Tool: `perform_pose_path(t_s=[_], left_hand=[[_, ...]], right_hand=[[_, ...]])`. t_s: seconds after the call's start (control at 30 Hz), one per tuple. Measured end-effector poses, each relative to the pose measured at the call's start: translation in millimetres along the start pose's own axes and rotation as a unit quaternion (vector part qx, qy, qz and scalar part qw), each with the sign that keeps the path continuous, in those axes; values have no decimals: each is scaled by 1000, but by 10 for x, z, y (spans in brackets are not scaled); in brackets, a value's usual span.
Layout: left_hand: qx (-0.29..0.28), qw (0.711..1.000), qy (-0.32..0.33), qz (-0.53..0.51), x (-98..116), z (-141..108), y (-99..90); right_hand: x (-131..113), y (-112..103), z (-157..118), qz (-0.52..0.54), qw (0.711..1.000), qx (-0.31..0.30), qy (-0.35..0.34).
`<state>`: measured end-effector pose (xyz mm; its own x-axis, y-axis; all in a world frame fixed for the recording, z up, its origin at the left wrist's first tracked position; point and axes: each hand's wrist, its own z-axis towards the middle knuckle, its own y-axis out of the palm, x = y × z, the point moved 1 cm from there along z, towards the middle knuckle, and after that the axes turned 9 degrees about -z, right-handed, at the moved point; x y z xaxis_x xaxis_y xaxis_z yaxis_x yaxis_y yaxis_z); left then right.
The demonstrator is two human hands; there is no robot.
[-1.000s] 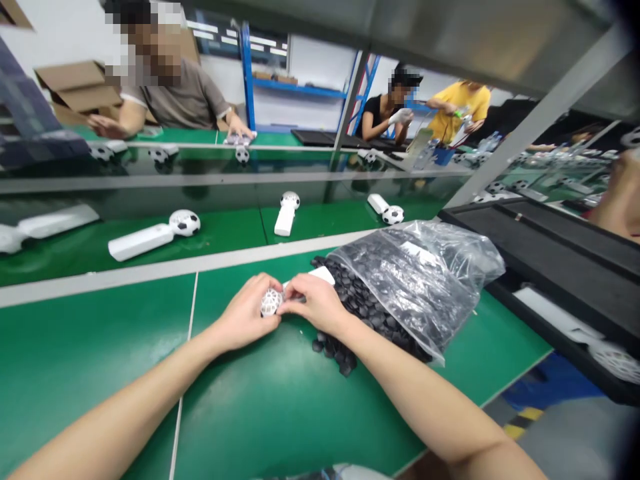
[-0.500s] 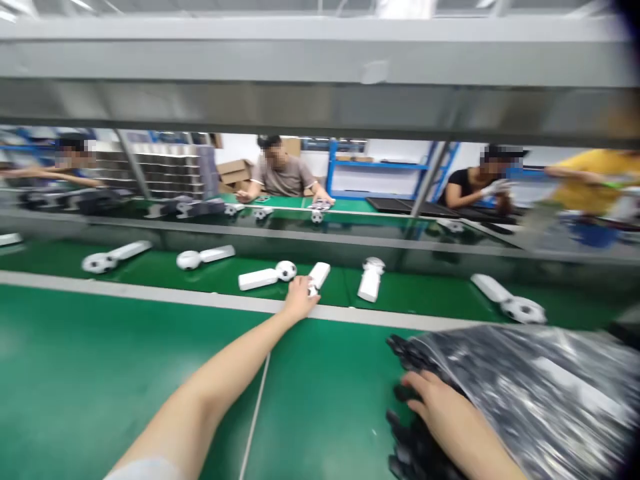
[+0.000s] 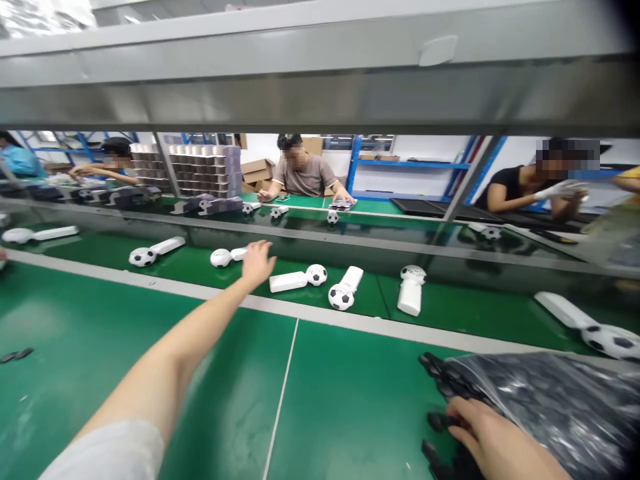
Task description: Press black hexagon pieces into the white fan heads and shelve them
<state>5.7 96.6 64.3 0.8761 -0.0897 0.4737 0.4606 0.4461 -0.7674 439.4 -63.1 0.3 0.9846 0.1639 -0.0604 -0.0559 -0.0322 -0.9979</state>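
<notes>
While my left hand (image 3: 257, 262) reaches out over the gray rail (image 3: 320, 315), open and empty, my right hand (image 3: 493, 433) sits low by the bottom right corner of the green counter (image 3: 345, 400). It rests on the black pieces (image 3: 440, 420) spilling from the mouth of a plastic bag (image 3: 550, 407), but I cannot tell whether it is clamped on any of them.

Beyond the rail, white handles with soccer-ball heads (image 3: 289, 281) lie along the far green lane (image 3: 450, 313). One sits just past my left hand, its handle partly hidden behind my fingers. Another lies flat just to the right of that hand, touching or nearly touching a third, which lies tilted. A fourth stands upright further right, ball end on top.

Some stray black pieces (image 3: 17, 355) lie near the left edge of the counter. Across the line, a co-worker in a gray shirt (image 3: 303, 175) has both hands on the far counter, and another in a black shirt (image 3: 515, 193) wears a white glove (image 3: 560, 190). Stacks of trays (image 3: 200, 170) stand at the far left.
</notes>
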Motion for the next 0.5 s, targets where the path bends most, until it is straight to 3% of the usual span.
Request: perform_pose_path(t_s=[0.13, 0.27, 0.4, 0.5], left_hand=[[-33, 995, -51, 85, -549, 178, -257], [-75, 985, -68, 139, -823, 163, -332], [-104, 977, -59, 176, -800, 163, -435], [-134, 973, -45, 184, -547, 188, -530]], right_hand=[[-157, -76, 4, 5, 1000, 17, 13], [-296, -128, 7, 46, 998, 44, 3], [-413, -275, -43, 106, 991, 67, -37], [-474, -374, -85, 120, 988, 80, -48]])
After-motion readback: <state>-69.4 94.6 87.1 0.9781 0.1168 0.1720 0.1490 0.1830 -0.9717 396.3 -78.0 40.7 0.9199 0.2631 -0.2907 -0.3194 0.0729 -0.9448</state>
